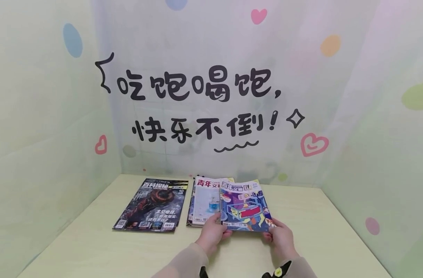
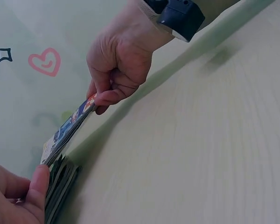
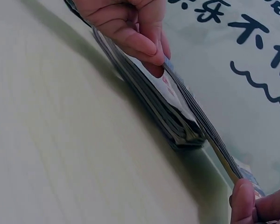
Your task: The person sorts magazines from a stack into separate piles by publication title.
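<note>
My left hand [image 1: 212, 233] pinches the near left corner of a blue and purple magazine [image 1: 246, 210] with a cartoon cover. The fingers of my right hand [image 1: 281, 236] grip its near right corner. In the left wrist view the magazine [image 2: 67, 128] slants up from the table, seen along its edge. Under and left of it lies a stack of magazines [image 1: 204, 208], the top one white with red lettering. The right wrist view shows the stack's layered edges [image 3: 154, 102], with the held magazine's right side out past the stack.
A dark-covered magazine [image 1: 152, 204] lies on the pale wooden table [image 1: 93, 247], left of the stack with a narrow gap between them. Behind the table rises a printed fabric wall [image 1: 211, 46], and similar panels stand at both sides.
</note>
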Demonstrator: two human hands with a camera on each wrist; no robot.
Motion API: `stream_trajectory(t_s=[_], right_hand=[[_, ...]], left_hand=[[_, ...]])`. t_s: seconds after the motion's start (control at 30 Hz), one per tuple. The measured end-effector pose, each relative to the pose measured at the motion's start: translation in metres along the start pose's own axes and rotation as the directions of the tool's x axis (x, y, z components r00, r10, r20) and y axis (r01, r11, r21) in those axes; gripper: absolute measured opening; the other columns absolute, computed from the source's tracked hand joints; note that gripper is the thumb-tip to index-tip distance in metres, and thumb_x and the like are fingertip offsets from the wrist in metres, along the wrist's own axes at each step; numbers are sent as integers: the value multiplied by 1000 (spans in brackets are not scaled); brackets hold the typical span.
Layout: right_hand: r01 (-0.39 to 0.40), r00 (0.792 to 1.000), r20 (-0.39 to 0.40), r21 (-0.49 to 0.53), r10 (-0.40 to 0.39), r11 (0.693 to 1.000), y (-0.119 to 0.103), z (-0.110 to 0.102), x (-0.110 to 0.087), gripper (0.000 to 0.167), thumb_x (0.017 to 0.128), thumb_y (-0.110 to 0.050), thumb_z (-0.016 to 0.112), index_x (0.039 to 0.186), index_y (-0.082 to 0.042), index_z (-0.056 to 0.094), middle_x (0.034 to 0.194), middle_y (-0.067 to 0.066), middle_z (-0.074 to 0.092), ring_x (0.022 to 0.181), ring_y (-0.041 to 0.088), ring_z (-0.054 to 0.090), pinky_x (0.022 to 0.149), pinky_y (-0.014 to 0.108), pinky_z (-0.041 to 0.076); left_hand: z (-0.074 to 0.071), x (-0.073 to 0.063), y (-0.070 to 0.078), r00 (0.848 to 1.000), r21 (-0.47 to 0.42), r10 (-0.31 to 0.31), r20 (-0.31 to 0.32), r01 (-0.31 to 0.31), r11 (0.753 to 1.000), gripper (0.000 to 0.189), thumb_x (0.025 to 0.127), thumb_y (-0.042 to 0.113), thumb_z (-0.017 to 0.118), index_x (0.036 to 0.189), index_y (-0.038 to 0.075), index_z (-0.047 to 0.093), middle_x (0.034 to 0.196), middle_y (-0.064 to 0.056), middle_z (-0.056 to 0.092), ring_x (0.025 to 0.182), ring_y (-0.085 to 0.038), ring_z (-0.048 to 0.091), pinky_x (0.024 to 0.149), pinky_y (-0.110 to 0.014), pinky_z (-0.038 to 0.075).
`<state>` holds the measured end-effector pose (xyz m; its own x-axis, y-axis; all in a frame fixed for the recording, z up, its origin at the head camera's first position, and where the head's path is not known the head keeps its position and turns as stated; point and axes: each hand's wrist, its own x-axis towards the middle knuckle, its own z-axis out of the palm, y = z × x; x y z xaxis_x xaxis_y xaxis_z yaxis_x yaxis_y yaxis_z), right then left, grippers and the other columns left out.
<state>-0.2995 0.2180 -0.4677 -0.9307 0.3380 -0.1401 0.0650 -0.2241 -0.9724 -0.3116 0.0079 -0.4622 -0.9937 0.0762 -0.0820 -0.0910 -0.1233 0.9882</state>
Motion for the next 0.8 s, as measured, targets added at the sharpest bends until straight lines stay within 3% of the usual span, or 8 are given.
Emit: stream_trajectory(t_s=[0.07,0.13,0.23,0.37,0.5,0.63,0.7,0.8], right_hand=[[-1,1000,2,4,1,1000,-4,-12,4,59,82,18,38,141,17,29,95,21,60,57,9,55,51,19,50],[5,1000,-4,1,-5,1000,-7,-24,8,58,83,17,38,140,18,29,92,18,61,58,9,55,51,18,50],[1,1000,-13,-10,-1,1000,-12,-41,14,56,86,16,38,141,18,28,88,15,61,59,8,54,52,18,49],[-19,1000,-24,-14,19,1000,-16,-57,21,56,86,15,37,141,18,27,85,12,61,61,8,54,53,18,50],[-39,998,-57,-27,37,999,-17,-68,28,56,84,17,36,140,19,28,81,10,61,60,9,56,53,19,51],[-39,990,-138,-27,35,999,-18,-76,35,49,87,14,39,136,22,32,75,9,60,57,9,57,53,20,53],[-32,985,-172,-22,28,999,-19,-79,39,46,90,12,41,134,22,35,74,9,60,56,9,58,54,20,54],[-14,979,-204,-21,10,1000,-19,-80,43,43,92,9,43,131,23,36,73,9,59,55,8,58,54,20,55]], left_hand=[[13,2,1,1000,6,-6,14,6,1000,61,85,-15,47,143,-13,28,145,-35,27,78,-20,62,70,-28,57],[26,4,1,1000,13,-13,26,13,1000,58,85,-15,47,142,-13,32,138,-32,40,77,-19,62,68,-27,57],[44,6,1,999,22,-11,41,10,1000,56,83,-16,47,138,-17,35,108,-21,60,74,-16,60,66,-25,56],[60,6,1,997,45,13,78,-17,999,56,78,-19,44,133,-19,40,100,-15,61,71,-14,55,65,-23,53],[70,4,1,992,100,18,127,-31,995,49,72,-18,47,120,-17,55,99,-13,61,74,-15,48,63,-22,45],[78,4,2,988,143,-3,157,-20,990,39,73,-12,53,111,-14,62,103,-11,62,87,-19,50,77,-30,47],[81,5,2,986,154,-13,164,-12,988,37,76,-9,55,112,-15,61,106,-13,63,94,-21,51,90,-38,47],[86,8,0,985,141,-26,172,2,990,40,77,-8,54,116,-16,58,112,-16,62,98,-24,51,98,-45,43]])
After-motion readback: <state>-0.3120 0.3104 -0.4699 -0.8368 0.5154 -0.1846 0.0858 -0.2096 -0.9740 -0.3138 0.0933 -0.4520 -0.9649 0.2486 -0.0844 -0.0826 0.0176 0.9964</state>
